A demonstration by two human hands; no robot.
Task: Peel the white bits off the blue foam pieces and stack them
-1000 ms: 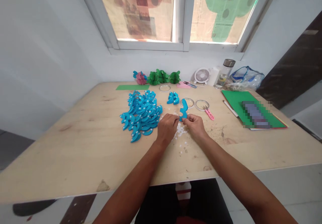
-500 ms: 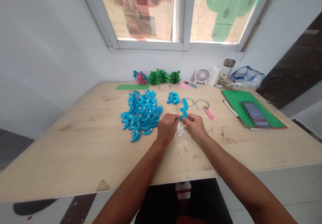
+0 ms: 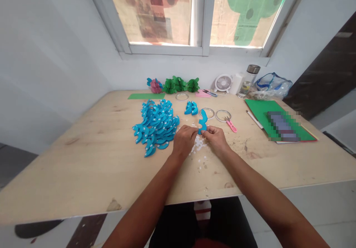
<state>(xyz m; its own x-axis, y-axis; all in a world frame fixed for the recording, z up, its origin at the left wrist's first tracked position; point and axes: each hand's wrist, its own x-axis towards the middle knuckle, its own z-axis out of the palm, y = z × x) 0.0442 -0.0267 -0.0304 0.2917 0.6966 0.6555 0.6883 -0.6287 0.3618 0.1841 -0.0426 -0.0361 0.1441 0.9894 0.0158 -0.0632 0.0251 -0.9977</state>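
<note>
A blue curved paper piece (image 3: pixel 203 118) with a wavy edge stands up between my hands over the table. My left hand (image 3: pixel 185 138) pinches its lower left edge, fingertips pressed together. On the other side my right hand (image 3: pixel 216 137) grips the lower right edge between thumb and fingers. Small white paper scraps (image 3: pixel 198 144) lie scattered beneath and between the hands. Left of my left hand is a heap of blue paper pieces (image 3: pixel 158 123) with small white patches on them. A smaller group of blue paper pieces (image 3: pixel 191 108) sits just beyond the hands.
Rolls of tape (image 3: pixel 223 116) and pink-handled snips (image 3: pixel 230 125) lie to the right. Behind stand green paper ornaments (image 3: pixel 180 84), a small fan (image 3: pixel 223 82) and a bottle (image 3: pixel 248 81). Green sheets (image 3: pixel 258 110), a pen (image 3: pixel 254 120) and a blurred-out object lie far right.
Both hands stay in nearly the same place, still on the blue paper piece. The piece's upper end has shifted very slightly; nothing else visibly moves.
</note>
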